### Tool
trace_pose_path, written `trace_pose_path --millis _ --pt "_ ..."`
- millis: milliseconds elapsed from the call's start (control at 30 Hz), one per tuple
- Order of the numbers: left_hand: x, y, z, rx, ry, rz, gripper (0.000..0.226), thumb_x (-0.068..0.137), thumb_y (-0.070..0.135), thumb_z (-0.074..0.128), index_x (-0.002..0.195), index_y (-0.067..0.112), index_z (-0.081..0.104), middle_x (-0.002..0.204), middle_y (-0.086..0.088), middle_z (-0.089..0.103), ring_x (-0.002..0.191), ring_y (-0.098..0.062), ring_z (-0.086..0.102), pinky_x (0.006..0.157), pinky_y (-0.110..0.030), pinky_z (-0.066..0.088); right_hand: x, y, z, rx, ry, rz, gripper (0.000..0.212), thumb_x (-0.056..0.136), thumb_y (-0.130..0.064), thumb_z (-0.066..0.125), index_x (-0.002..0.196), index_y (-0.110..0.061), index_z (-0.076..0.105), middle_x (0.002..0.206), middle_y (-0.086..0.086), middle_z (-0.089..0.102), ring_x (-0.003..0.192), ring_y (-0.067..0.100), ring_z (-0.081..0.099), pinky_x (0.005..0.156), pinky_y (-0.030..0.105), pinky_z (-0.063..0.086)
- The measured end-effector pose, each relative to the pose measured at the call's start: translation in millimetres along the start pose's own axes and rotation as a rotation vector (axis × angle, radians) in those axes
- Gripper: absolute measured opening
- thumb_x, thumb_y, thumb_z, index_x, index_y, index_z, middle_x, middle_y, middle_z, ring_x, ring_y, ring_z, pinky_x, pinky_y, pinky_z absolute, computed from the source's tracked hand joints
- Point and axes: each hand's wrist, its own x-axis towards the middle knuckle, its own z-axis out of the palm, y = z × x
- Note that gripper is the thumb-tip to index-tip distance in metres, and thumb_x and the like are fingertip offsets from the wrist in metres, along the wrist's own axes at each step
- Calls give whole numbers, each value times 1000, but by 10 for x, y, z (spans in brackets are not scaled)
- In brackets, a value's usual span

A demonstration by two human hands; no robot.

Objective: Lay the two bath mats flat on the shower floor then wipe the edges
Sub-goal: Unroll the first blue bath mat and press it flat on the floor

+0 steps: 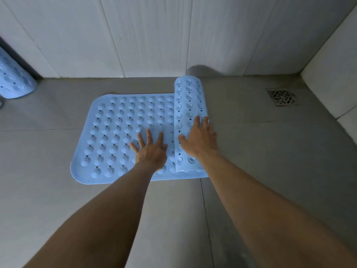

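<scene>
Left hand flattens the blue mat; right hand seemingly presses its roll.

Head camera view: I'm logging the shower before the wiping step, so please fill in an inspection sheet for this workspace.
Surface: grey shower floor, large tiles with grout lines.
Job's things: blue bath mat mostly flat, its rolled end at the right not yet unrolled; second mat curved, at the left edge, partly out of frame; no wiping cloth seen.
Clutter: nothing seen.
Grippers: left hand pressed flat on the mat, fingers spread; right hand rests on the roll, fingers fairly straight.
Cables: nothing seen.
Surroundings: white tiled walls; metal drain in the floor at the right.
</scene>
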Motion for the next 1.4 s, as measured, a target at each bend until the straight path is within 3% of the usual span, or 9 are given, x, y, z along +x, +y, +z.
trace_pose_path --millis 100,233,333,433,667,867,967,1200,1400 --pt "-24 86 68 16 26 -25 62 102 55 13 157 35 -6 164 -13 -18 148 -43 -20 113 -70 -10 12 105 -45 9 59 -37 80 95 -37 48 159 -18 5 163 24 5 151 39 7 118 58 19" --pt "-33 278 94 14 53 3 59 102 48 17 158 35 3 166 -13 -10 149 -46 -12 114 -71 -4 60 359 -132 -35 69 -85 64 93 -18 44 155 -26 28 164 19 9 145 47 21 115 56 27" --pt "-32 373 146 10 59 -8 65 100 58 15 158 32 0 166 -11 -12 147 -48 -15 114 -70 -7 56 552 -136 -43 47 -76 51 99 -32 39 150 -23 38 164 19 9 145 44 21 113 58 27" --pt "-28 410 202 10 61 -18 70 97 66 12 157 36 -6 165 -12 -17 147 -48 -19 113 -70 -10 34 664 -89 -100 -3 -64 69 96 -54 46 153 -20 26 165 20 0 151 40 6 117 60 18" --pt "2 712 281 25 92 43 60 101 51 16 157 37 -1 166 -12 -9 147 -48 -17 112 -73 -7 -23 887 -36 -146 48 -91 75 99 -35 49 159 -18 7 165 17 -11 152 38 -7 119 62 11" --pt "73 981 281 24 120 131 59 101 48 16 157 38 1 165 -15 -9 149 -44 -11 113 -72 -4 27 1129 -112 -190 78 -174 70 93 -25 54 156 -25 22 166 13 -1 149 38 11 116 55 21" --pt "95 1094 356 56 107 121 60 100 53 13 157 39 0 165 -16 -12 149 -45 -14 111 -73 -8 38 1214 -149 -196 49 -125 74 90 -23 56 156 -26 21 166 14 -3 151 37 5 119 55 17" --pt "115 1256 367 56 144 157 61 100 55 13 157 37 2 165 -14 -10 150 -42 -11 112 -73 -7 135 1286 -272 -136 56 27 73 97 -42 46 156 -13 16 165 20 -1 152 39 4 118 59 17" --pt "172 1447 428 99 105 252 60 100 58 11 156 41 -3 166 -12 -12 150 -42 -15 111 -73 -7 168 1489 -317 -187 98 -21 101 88 -9 68 159 -22 -3 164 22 -2 143 44 26 109 54 38"
